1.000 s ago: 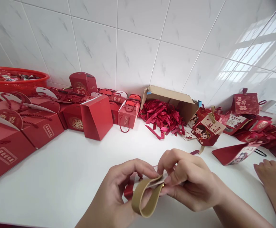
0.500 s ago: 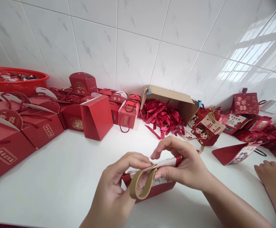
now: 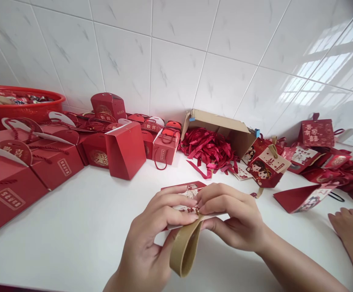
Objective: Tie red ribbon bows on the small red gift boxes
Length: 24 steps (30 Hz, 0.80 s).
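Both hands are closed on a small red-and-white printed gift box [image 3: 191,187] above the white table, its printed side tilted up toward me. My left hand [image 3: 155,227] grips the box's near left edge, with the thumb beneath. With fingertips pressed together, my right hand [image 3: 234,215] pinches the near edge where a tan strap handle [image 3: 184,249] joins it. The strap forms a loop that hangs toward me between the hands. My fingers hide much of the box and the point where the strap is fastened.
Red gift boxes with rope handles [image 3: 57,162] stand at left, before a red basin [image 3: 27,109]. A cardboard box [image 3: 221,121] spills red ribbons [image 3: 209,150] at the back. Finished-looking printed boxes [image 3: 267,166] lie at right, near another person's hand [image 3: 349,227].
The gift box has tipped so its printed side now faces up. My right fingers have closed down onto the strap's base, and the strap loop hangs lower. At far left, something pale reaches further over the basin.
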Tool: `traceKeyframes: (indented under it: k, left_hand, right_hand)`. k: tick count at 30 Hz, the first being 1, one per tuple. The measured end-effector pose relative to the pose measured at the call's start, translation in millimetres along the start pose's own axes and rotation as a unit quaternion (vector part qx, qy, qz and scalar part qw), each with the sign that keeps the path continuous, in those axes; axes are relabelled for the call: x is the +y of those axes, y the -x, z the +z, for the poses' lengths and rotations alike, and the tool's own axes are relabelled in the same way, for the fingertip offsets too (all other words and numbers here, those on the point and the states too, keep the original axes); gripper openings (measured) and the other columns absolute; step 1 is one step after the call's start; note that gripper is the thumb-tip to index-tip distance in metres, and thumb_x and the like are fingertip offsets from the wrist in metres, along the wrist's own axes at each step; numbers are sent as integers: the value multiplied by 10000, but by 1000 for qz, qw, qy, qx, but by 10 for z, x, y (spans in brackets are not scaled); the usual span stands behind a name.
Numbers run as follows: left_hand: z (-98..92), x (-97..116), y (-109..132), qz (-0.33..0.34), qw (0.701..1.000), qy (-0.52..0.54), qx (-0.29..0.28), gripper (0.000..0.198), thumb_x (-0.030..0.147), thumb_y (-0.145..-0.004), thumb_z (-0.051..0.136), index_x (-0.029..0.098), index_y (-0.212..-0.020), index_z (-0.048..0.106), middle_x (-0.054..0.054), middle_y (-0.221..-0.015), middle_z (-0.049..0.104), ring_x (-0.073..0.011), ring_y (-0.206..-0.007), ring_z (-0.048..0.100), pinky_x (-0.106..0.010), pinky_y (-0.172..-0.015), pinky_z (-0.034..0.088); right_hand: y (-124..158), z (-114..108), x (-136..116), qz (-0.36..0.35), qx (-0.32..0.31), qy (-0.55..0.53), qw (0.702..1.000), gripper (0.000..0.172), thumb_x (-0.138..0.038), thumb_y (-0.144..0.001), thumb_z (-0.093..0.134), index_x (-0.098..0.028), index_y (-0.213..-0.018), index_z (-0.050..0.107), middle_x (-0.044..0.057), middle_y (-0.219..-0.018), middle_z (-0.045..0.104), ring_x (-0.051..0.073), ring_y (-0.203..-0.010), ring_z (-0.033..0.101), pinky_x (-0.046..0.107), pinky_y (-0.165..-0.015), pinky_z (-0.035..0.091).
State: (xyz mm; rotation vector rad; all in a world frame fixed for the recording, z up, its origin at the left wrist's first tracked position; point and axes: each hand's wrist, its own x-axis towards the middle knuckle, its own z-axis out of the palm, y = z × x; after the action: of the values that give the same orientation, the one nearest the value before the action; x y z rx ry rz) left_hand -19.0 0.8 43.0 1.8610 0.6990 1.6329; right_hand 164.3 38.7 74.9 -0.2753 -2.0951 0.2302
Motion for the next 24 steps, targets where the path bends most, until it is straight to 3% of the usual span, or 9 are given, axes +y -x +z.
traceKeyframes:
  k: [4,8,14,18,24]
  left_hand:
    - [14,14,17,-44,998,46,3,331,-4,-777,634,283,-931,687,-19,-998,713,-228,-1137,603,-328,-908,518]
    - [51,41,21,-102,991,74,46,260,58,-800,633,276,-931,687,-14,-956,709,-192,-1061,630,-248,-844,536]
    - [127,104,0,-209,965,119,107,206,181,-765,698,236,-951,631,1,-819,706,-143,-783,665,-192,-682,557]
    - [150,114,-7,-234,955,139,116,267,178,-733,715,256,-972,624,26,-807,716,-127,-759,668,-177,-691,563]
    - [144,118,-3,-252,948,153,121,299,151,-703,725,270,-966,646,40,-767,724,-116,-727,675,-151,-665,557]
  right_hand:
    - [15,10,-2,7,0,-2,1000,96,-177,-858,654,-108,-920,630,92,-783,662,164,-754,660,266,-659,580]
    - [29,33,5,30,-2,1,1000,101,-173,-845,665,-112,-919,632,96,-779,661,169,-724,665,259,-611,568]
    - [45,58,-26,92,12,11,996,95,-178,-797,709,-149,-854,639,71,-730,667,164,-659,645,264,-574,537]
    - [42,40,-46,131,24,18,991,150,-238,-756,766,-183,-837,652,29,-674,653,130,-562,592,238,-496,471]
    - [45,35,-22,108,7,7,994,157,-232,-791,738,-175,-932,697,42,-692,637,125,-572,578,234,-494,461]
